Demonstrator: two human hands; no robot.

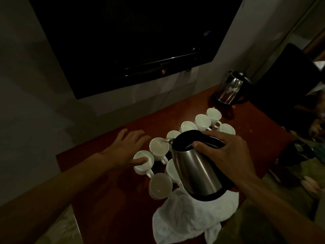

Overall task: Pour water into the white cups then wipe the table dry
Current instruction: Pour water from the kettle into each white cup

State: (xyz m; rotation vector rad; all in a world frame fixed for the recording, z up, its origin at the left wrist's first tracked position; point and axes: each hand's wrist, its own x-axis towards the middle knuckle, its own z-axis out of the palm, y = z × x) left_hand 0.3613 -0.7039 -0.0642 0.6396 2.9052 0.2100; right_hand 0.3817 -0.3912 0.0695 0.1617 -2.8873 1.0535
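A red-brown table [109,173] meets a pale wall [35,85] in a dim room, with a dark screen [137,32] above. White cups [202,121] cluster left of and behind the tilted steel kettle [197,169]. Its body half hides one, and a white cloth [184,217] lies below its base. A second kettle [230,88] far behind is murky. The right hand [226,150] curls its fingers [216,133] round the kettle's handle, and water reaches the cup [159,147] at its spout. The left hand [126,148] lies spread and loose, thumb on another cup's rim.
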